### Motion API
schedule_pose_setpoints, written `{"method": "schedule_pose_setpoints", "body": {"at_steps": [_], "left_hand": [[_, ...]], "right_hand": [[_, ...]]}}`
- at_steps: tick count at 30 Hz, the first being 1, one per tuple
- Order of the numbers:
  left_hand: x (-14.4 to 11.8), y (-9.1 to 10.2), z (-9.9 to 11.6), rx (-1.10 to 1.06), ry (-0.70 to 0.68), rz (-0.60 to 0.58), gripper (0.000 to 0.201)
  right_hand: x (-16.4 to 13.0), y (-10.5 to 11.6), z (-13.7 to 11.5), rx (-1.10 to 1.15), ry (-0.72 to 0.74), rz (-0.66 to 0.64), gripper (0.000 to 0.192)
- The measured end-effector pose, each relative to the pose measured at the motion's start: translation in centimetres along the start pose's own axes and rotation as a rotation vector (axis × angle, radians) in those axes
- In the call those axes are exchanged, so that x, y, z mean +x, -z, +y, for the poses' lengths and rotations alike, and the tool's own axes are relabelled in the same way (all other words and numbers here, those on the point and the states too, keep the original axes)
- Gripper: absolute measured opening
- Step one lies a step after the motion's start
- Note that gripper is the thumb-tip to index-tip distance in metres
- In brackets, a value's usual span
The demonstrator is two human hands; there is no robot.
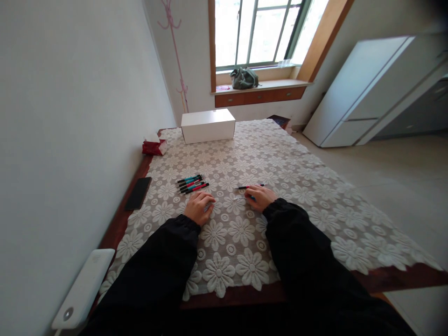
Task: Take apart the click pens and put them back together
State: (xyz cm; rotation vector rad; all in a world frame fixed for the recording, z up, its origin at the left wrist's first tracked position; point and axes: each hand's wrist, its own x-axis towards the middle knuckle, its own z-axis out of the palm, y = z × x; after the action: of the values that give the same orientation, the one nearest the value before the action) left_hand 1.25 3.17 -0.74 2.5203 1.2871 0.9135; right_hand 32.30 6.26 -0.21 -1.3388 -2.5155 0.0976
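Note:
My left hand (pixel 199 206) rests curled on the lace tablecloth (pixel 280 168), just below a row of several teal and red pens (pixel 192 183); whether it holds a small part I cannot tell. My right hand (pixel 258 197) lies over a blue pen part whose tip shows at its left side. A red and black pen (pixel 249 187) lies just beyond my right fingers. Both arms wear black sleeves.
A white box (pixel 207 125) stands at the table's far end, with a red tissue pack (pixel 153 146) to its left. A black phone (pixel 138 193) lies at the left edge, and a white power bank (pixel 84 288) sits near the front left corner. A white cabinet (pixel 367 88) stands at the right.

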Motion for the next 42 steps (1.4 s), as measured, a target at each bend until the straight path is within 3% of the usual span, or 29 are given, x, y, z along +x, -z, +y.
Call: {"method": "schedule_pose_setpoints", "body": {"at_steps": [5,10,18,25,37,42], "left_hand": [[0.1,0.2,0.2,0.004,-0.012,0.003,0.018],[0.1,0.3,0.5,-0.023,-0.102,-0.04,0.021],[0.0,0.0,0.4,-0.042,-0.18,-0.09,0.016],[0.1,-0.1,0.3,-0.055,-0.178,-0.095,0.012],[0.0,0.2,0.3,-0.009,-0.027,-0.057,0.003],[0.0,0.3,0.4,0.013,-0.009,-0.067,0.003]], "right_hand": [[0.1,-0.4,-1.0,0.085,0.135,0.034,0.013],[0.5,-1.3,-4.3,0.139,0.254,0.073,0.013],[0.6,-2.8,-6.9,0.156,0.319,0.106,0.012],[0.7,-3.4,-7.0,0.201,0.32,0.114,0.019],[0.4,-0.8,-1.9,0.115,0.003,0.045,0.033],[0.5,-1.5,-2.5,0.056,-0.01,0.016,0.027]]}}
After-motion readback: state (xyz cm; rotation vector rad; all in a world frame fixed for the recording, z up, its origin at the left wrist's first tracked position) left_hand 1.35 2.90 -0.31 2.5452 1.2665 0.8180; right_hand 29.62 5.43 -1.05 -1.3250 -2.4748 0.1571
